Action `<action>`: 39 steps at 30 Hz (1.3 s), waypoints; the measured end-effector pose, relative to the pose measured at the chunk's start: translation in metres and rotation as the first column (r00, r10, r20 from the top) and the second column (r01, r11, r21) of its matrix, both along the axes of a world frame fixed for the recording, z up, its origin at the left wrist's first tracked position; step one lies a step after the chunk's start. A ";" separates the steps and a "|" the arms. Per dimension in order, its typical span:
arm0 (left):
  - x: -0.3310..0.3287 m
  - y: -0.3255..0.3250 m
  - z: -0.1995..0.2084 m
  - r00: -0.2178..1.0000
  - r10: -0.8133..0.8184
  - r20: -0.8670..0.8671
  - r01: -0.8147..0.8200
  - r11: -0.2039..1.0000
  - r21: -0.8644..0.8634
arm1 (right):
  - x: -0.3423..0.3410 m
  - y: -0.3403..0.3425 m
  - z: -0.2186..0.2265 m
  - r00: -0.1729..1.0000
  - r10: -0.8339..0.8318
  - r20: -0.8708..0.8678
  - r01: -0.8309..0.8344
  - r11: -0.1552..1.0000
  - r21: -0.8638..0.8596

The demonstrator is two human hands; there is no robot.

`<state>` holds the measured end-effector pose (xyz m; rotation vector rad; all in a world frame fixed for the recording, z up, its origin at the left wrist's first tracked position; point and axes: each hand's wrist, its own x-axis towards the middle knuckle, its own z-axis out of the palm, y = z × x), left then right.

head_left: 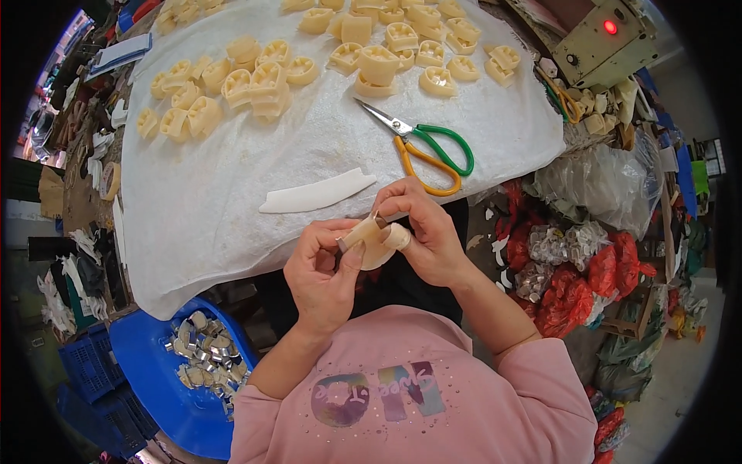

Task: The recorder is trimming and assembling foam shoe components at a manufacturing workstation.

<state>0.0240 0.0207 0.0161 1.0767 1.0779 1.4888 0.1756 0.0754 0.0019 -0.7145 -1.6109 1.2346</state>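
Both my hands meet just beyond the near edge of the cloth-covered table. My left hand is closed round one side of a cream curved piece, thumb pressed on its face; a shiny silver bit shows by its left edge. From the other side my right hand pinches the same piece at its top. Pale wrapping covers the right thumb. A curved white strip lies flat on the cloth beyond my hands. Beside it, scissors with one green and one orange handle point away to the left, blades slightly apart.
Several cream hollow moulded pieces sit in clusters across the far part of the white cloth. A blue tub with silver-and-cream pieces stands at lower left. Red plastic bags lie at right. A metal box with a red light stands far right.
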 end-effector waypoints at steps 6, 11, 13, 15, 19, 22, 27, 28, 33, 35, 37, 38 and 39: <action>-0.004 0.001 0.003 0.998 -0.058 0.031 0.059 0.997 -0.045 | 0.005 0.003 0.014 0.944 -0.155 0.290 0.053 0.942 0.331; -0.006 0.002 0.002 0.981 -0.188 0.054 0.194 0.972 -0.135 | 0.002 0.000 0.016 0.934 -0.178 0.310 0.059 0.932 0.357; -0.002 0.003 -0.005 0.982 -0.180 0.065 0.186 0.975 -0.118 | 0.001 0.001 0.010 0.939 -0.164 0.303 0.063 0.946 0.317; -0.001 0.003 -0.007 0.983 -0.168 0.076 0.175 0.979 -0.103 | 0.001 0.002 0.004 0.944 -0.147 0.295 0.063 0.959 0.276; -0.004 0.004 -0.006 0.987 -0.124 0.098 0.141 0.972 -0.188 | 0.005 0.003 0.005 0.990 -0.098 -0.099 0.065 0.954 -0.291; -0.006 0.004 -0.006 0.989 -0.089 0.119 0.110 0.977 -0.183 | 0.015 0.006 0.002 0.986 -0.161 0.044 0.162 0.986 -0.040; -0.003 0.005 -0.005 0.988 -0.124 0.089 0.138 0.975 -0.176 | 0.012 0.003 0.009 0.959 -0.054 0.278 0.020 0.992 0.123; -0.002 0.005 -0.006 0.986 -0.151 0.074 0.161 0.974 -0.157 | 0.008 0.002 0.008 0.953 -0.111 0.282 0.063 0.983 0.175; 0.000 0.001 -0.004 0.980 -0.176 0.093 0.191 0.964 -0.186 | 0.008 -0.002 0.012 0.899 -0.131 0.418 0.040 0.975 0.220; 0.002 -0.001 -0.002 0.979 -0.142 0.150 0.169 0.968 -0.187 | 0.009 -0.003 0.009 0.921 -0.068 0.384 0.024 0.993 0.118; -0.002 0.001 -0.003 0.987 -0.103 0.119 0.118 0.986 -0.121 | 0.008 -0.007 0.008 0.999 0.025 0.034 -0.022 0.998 -0.067; -0.004 0.003 -0.003 0.993 -0.073 0.094 0.077 0.996 -0.050 | 0.011 -0.008 0.008 0.995 0.003 -0.095 -0.017 0.988 -0.153; -0.010 0.006 -0.002 0.994 -0.067 0.092 0.072 0.996 -0.051 | 0.014 -0.006 0.008 0.995 0.008 -0.097 -0.023 0.988 -0.154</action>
